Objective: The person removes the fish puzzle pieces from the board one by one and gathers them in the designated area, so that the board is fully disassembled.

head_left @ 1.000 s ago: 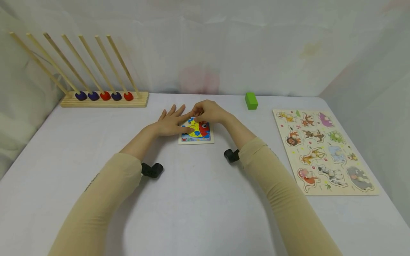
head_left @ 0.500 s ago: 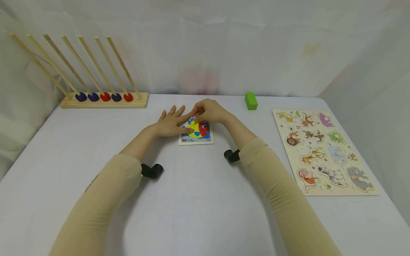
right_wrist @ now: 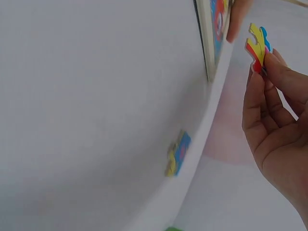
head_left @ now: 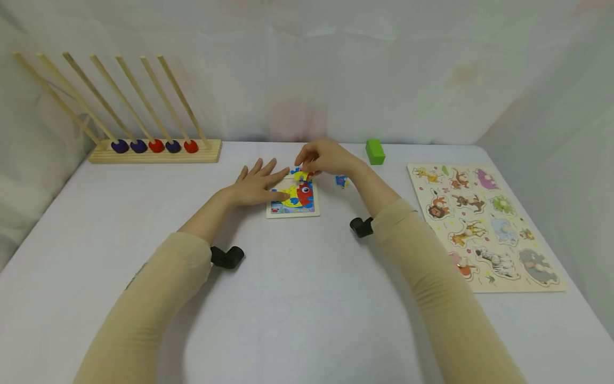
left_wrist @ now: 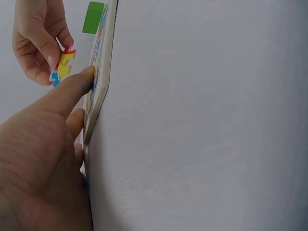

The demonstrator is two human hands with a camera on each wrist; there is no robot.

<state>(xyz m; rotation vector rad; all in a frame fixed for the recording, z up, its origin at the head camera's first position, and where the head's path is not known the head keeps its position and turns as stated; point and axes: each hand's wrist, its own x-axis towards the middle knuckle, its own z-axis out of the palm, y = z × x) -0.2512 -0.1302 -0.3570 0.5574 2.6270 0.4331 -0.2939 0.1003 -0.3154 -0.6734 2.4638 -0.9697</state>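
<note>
A small jigsaw board [head_left: 292, 215] with a yellow, red and blue fish picture lies on the table. My left hand [head_left: 254, 188] rests at its left side, fingers spread and thumb [left_wrist: 79, 89] laid over the picture. Just above the board's far edge, my right hand [head_left: 331, 157] pinches a yellow, red and blue jigsaw piece [right_wrist: 260, 45] between thumb and fingertips. Bare backing shows in the upper part of the board, below that piece. Right of the board, a loose blue and yellow jigsaw piece [head_left: 341, 181] lies on the table, under the right wrist.
At the back left stands a wooden bead rack [head_left: 155, 154] with tall rods and several purple and red beads. A green block [head_left: 375, 152] sits at the back, right of the right hand. An animal peg puzzle [head_left: 484, 229] lies on the right, partly behind the right sleeve.
My right hand has lifted a jigsaw piece from the board's top and moved up and right. The loose blue piece has come into view. My left hand has stayed in place.
</note>
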